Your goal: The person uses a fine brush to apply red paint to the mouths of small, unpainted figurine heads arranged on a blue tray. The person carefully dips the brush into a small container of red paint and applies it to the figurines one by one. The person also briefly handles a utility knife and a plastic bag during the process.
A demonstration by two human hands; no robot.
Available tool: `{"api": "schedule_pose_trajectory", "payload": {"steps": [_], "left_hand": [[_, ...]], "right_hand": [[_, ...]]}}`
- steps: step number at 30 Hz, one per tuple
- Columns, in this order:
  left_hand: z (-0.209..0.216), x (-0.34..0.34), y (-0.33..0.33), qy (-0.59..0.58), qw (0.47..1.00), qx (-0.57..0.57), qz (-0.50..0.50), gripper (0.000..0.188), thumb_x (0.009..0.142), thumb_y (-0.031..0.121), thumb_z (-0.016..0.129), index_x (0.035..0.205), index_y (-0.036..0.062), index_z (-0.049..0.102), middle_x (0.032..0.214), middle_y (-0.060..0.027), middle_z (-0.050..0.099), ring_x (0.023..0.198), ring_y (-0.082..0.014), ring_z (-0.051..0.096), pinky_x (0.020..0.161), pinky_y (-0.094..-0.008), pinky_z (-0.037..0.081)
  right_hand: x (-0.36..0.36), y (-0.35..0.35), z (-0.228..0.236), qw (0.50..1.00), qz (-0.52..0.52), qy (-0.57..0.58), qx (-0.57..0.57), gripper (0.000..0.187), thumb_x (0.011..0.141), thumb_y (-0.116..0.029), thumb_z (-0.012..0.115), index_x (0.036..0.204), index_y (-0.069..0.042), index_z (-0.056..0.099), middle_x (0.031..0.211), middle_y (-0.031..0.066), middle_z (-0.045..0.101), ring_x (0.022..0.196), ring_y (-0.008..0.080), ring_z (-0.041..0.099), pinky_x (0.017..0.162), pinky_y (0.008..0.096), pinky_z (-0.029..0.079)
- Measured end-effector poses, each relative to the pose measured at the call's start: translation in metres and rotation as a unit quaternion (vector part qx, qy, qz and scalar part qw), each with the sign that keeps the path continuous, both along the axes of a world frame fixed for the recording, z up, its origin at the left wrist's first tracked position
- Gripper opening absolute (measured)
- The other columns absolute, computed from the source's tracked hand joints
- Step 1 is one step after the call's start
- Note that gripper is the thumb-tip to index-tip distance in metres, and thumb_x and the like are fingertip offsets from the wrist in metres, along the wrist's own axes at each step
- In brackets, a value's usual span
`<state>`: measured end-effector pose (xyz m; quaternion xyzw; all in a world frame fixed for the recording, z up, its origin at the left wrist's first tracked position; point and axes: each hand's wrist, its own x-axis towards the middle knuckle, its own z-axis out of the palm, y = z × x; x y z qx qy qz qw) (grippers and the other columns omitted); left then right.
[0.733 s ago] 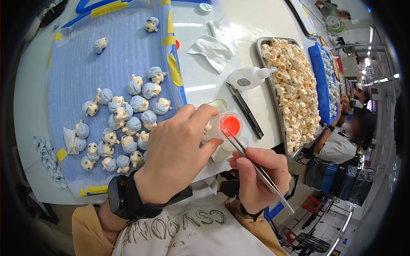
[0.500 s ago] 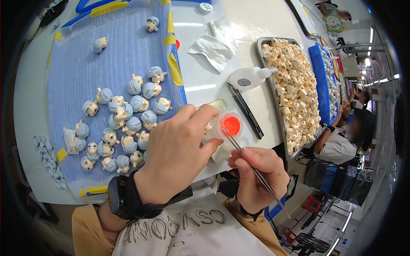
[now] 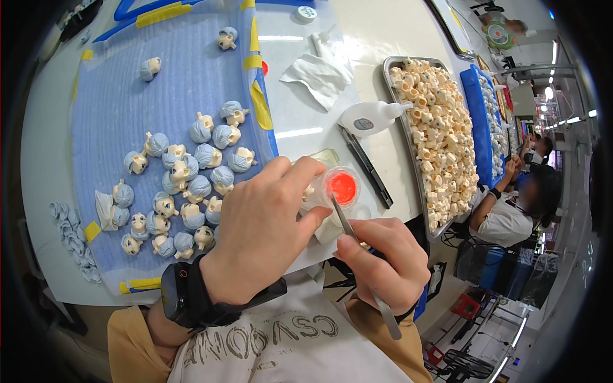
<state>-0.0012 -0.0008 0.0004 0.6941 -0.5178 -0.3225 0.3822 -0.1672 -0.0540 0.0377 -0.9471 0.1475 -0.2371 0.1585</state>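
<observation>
My left hand (image 3: pixel 258 223) curls beside a small clear jar (image 3: pixel 358 191) of red paste (image 3: pixel 342 187). Between its thumb and index finger shows part of a small cream doll-head piece (image 3: pixel 308 192); the rest is hidden under the hand. In my right hand (image 3: pixel 394 255) is a pair of metal tweezers (image 3: pixel 387 316), gripped along the middle. Their tips are at the jar's near left rim, close to my left thumb. Left of my hands, doll heads with pale blue hair (image 3: pixel 208 155) lie in a loose group on a blue padded sheet (image 3: pixel 108 153).
A white squeeze bottle (image 3: pixel 365 119) and a black craft knife (image 3: pixel 367 167) lie beyond the jar. To the right, a metal tray (image 3: pixel 390 70) holds many cream head pieces, next to a blue bin (image 3: pixel 471 96). Crumpled white tissue (image 3: pixel 319 78) lies farther back. Another person (image 3: pixel 504 217) sits at right.
My right hand has turned the tweezers, so their broad side now shows. The tips have drawn back from the red paste to the jar's near rim. My left hand has barely moved.
</observation>
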Motion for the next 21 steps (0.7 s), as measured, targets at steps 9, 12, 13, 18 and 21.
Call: {"api": "schedule_pose_trajectory", "payload": {"steps": [9,12,13,18,21], "left_hand": [[0.001,0.0,0.0,-0.003,1.0,0.011,-0.009,0.04,0.068,0.008,0.076,0.105,0.0069,0.061,0.09,-0.0135,0.062,0.079,-0.0317,0.062,0.066,-0.0378,0.048],[0.0,-0.001,0.0,-0.005,1.0,-0.002,-0.007,0.04,0.068,0.008,0.076,0.105,0.0071,0.061,0.09,-0.0136,0.062,0.081,-0.0322,0.062,0.067,-0.0382,0.048],[0.0,-0.001,0.0,-0.005,1.0,-0.002,-0.006,0.04,0.068,0.008,0.076,0.105,0.007,0.061,0.09,-0.0136,0.062,0.081,-0.0323,0.062,0.067,-0.0383,0.048],[0.001,-0.001,-0.001,-0.003,1.0,0.0,-0.006,0.04,0.068,0.008,0.076,0.105,0.0069,0.061,0.09,-0.0136,0.062,0.081,-0.0322,0.062,0.067,-0.0384,0.048],[0.001,0.0,0.0,-0.004,1.0,0.003,-0.006,0.04,0.068,0.008,0.076,0.104,0.0068,0.061,0.089,-0.0135,0.062,0.081,-0.032,0.062,0.067,-0.0383,0.047]], "right_hand": [[0.002,0.006,-0.01,0.984,-0.104,-0.117,0.082,0.03,0.067,0.0,0.076,0.095,0.002,0.064,0.079,0.0138,0.065,0.061,0.0234,0.062,0.054,0.0287,0.051],[0.004,0.007,-0.003,0.983,-0.085,-0.106,0.12,0.029,0.068,-0.001,0.076,0.095,0.001,0.064,0.077,0.014,0.066,0.059,0.023,0.062,0.052,0.0289,0.051],[0.005,0.007,-0.003,0.983,-0.091,-0.105,0.118,0.029,0.068,-0.001,0.075,0.095,0.002,0.064,0.077,0.0143,0.066,0.06,0.0229,0.062,0.052,0.0289,0.051],[0.005,0.015,-0.007,0.975,-0.141,-0.118,0.123,0.027,0.067,0.002,0.071,0.094,0.003,0.064,0.079,0.0156,0.066,0.06,0.0232,0.063,0.054,0.0286,0.052],[0.003,0.017,-0.006,0.97,-0.157,-0.112,0.151,0.025,0.07,0.004,0.068,0.095,0.004,0.063,0.079,0.0161,0.067,0.061,0.0224,0.064,0.056,0.0277,0.052]]}}
